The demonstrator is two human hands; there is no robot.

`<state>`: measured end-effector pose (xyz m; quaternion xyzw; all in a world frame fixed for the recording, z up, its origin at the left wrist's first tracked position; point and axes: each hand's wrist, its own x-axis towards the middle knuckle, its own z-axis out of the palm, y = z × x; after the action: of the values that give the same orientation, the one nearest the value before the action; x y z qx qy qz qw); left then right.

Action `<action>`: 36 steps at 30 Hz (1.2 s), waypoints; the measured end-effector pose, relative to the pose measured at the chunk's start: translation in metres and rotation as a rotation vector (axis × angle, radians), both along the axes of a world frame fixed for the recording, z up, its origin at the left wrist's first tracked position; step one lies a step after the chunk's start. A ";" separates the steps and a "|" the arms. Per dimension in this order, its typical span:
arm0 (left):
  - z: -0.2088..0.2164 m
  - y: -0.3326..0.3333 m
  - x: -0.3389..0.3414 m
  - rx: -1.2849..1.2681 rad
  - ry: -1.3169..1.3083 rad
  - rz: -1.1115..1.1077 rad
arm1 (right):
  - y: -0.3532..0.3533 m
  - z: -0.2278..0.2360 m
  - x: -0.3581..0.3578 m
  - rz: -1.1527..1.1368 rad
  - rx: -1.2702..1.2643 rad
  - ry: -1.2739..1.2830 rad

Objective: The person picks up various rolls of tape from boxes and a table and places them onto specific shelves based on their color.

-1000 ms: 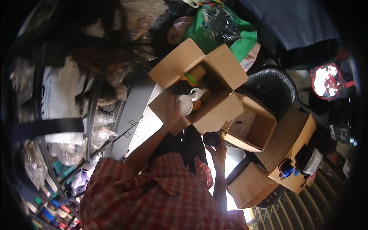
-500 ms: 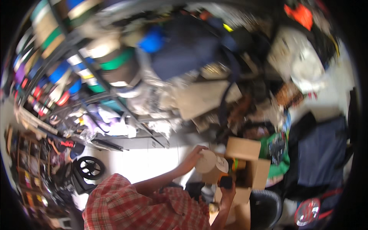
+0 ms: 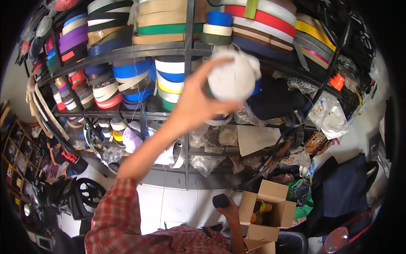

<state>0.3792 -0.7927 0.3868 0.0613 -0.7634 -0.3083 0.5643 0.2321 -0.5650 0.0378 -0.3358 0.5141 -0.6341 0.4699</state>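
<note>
My left hand (image 3: 195, 105) is raised high and grips a white roll of webbing (image 3: 231, 79) wrapped in thin plastic. It holds the roll up in front of a metal shelf rack (image 3: 187, 44) stacked with coloured webbing rolls. My right hand (image 3: 232, 212) stays low near my body, closed around a small dark roll (image 3: 220, 200). An open cardboard box (image 3: 270, 192) with a few rolls inside sits just right of that hand.
Bagged goods and a brown sheet fill the lower shelves (image 3: 253, 137). A dark blue bag (image 3: 344, 190) lies at the right, a black fan (image 3: 86, 192) on the white tiled floor at the left, and a wooden cubby shelf (image 3: 17, 156) at the far left.
My view swung up from the boxes to the shelf rack. My left hand lifted the white roll from box level up to the upper shelves. The right hand kept its dark roll.
</note>
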 end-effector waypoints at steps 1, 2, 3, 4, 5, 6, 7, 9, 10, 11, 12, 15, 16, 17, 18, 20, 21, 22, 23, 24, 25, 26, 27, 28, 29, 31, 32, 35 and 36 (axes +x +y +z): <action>0.021 -0.014 -0.003 -0.231 0.036 0.168 | 0.001 0.006 0.005 0.016 0.036 0.025; 0.047 -0.011 -0.001 0.131 0.026 -0.027 | 0.003 0.008 0.011 0.039 0.071 0.044; 0.065 -0.033 -0.002 0.049 0.064 0.062 | 0.001 -0.001 0.018 0.038 0.059 0.042; 0.083 -0.043 -0.003 0.076 0.033 0.105 | 0.003 0.000 0.022 0.015 0.058 0.045; 0.097 -0.064 -0.003 0.060 0.016 0.209 | 0.003 0.004 0.029 0.024 0.090 0.059; 0.108 -0.077 -0.003 0.041 0.048 0.243 | 0.003 0.006 0.033 0.036 0.122 0.071; 0.123 -0.081 -0.001 0.067 -0.035 0.361 | 0.004 -0.002 0.035 0.040 0.077 0.054; 0.144 -0.064 -0.010 0.209 -0.047 0.361 | 0.010 -0.015 0.032 0.002 0.063 0.063; 0.153 -0.083 -0.012 0.199 -0.025 0.366 | 0.011 -0.019 0.034 -0.001 0.048 0.069; 0.156 -0.100 -0.018 0.192 -0.029 0.359 | 0.012 -0.020 0.033 -0.008 0.042 0.065; 0.156 -0.116 -0.022 0.115 -0.080 0.416 | 0.013 -0.022 0.031 -0.016 0.047 0.051; 0.158 -0.124 -0.021 -0.010 -0.212 0.540 | 0.014 -0.024 0.025 -0.025 0.051 0.046; 0.157 -0.126 -0.019 -0.053 -0.298 0.606 | 0.014 -0.025 0.024 -0.026 0.054 0.053; 0.153 -0.132 -0.020 -0.145 -0.295 0.711 | 0.014 -0.026 0.023 -0.023 0.057 0.052; 0.152 -0.142 -0.020 -0.143 -0.297 0.714 | 0.012 -0.029 0.021 -0.014 0.042 0.079; 0.151 -0.155 -0.017 -0.414 -0.263 0.783 | 0.012 -0.031 0.018 -0.003 0.037 0.107; 0.147 -0.161 -0.018 -0.408 -0.265 0.784 | 0.011 -0.031 0.017 0.000 0.039 0.101; 0.145 -0.155 -0.021 -0.518 -0.166 0.798 | 0.010 -0.030 0.016 0.002 0.041 0.098; 0.143 -0.150 -0.023 -0.628 -0.066 0.809 | 0.010 -0.028 0.014 0.003 0.047 0.100; 0.144 -0.144 -0.026 -0.622 -0.066 0.810 | 0.009 -0.025 0.012 0.006 0.056 0.131; 0.146 -0.139 -0.027 -0.620 -0.117 0.831 | 0.007 -0.020 0.011 0.011 0.064 0.165; 0.148 -0.134 -0.027 -0.618 -0.168 0.851 | 0.006 -0.013 0.010 0.015 0.068 0.171; 0.150 -0.129 -0.025 -0.671 -0.159 0.840 | 0.004 -0.006 0.009 0.028 0.076 0.175; 0.152 -0.127 -0.026 -0.667 -0.155 0.840 | 0.002 0.001 0.008 0.036 0.083 0.180; 0.154 -0.124 -0.026 -0.644 -0.165 0.808 | 0.001 0.005 0.006 0.043 0.077 0.181; 0.153 -0.125 -0.027 -0.619 -0.176 0.773 | -0.003 0.009 0.003 0.049 0.067 0.183; 0.152 -0.128 -0.027 -0.594 -0.216 0.800 | -0.004 0.012 0.003 0.056 0.053 0.181; 0.152 -0.136 -0.027 -0.596 -0.287 0.839 | -0.007 0.024 0.006 0.058 0.065 0.165; 0.151 -0.139 -0.026 -0.624 -0.317 0.859 | -0.008 0.029 0.007 0.051 0.068 0.162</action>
<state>0.3535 -0.9319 0.5377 0.2429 -0.8003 0.2034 0.5090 0.2391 -0.5734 0.0667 -0.3827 0.5629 -0.5750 0.4540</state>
